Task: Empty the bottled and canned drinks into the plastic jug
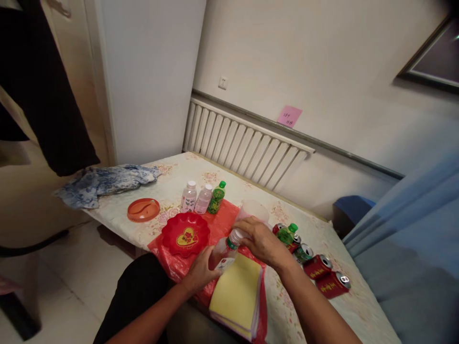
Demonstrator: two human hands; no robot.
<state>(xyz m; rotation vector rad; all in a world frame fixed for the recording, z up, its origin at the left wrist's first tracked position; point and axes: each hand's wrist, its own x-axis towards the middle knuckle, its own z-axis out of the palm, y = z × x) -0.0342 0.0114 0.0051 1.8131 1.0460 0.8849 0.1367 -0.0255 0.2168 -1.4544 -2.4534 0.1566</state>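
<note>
My left hand [201, 273] is wrapped round the lower body of a small clear plastic bottle [223, 252], which is tilted over the red plastic sheet [218, 220]. My right hand [258, 240] is closed on the bottle's white cap end. Just behind the right hand stands a clear plastic cup [253, 209]. A stack of yellow paper sheets [236, 292] lies right below the bottle at the table's near edge. A red heart-patterned plate [185, 233] sits to the left of my left hand.
Two pale bottles [195, 197] and a green bottle [216, 197] stand behind the red plate. An orange dish [143, 209] and a blue cloth [103, 182] lie at left. Another green bottle [287, 233] and several red cans [324, 276] lie at right. A radiator [244, 143] lines the wall.
</note>
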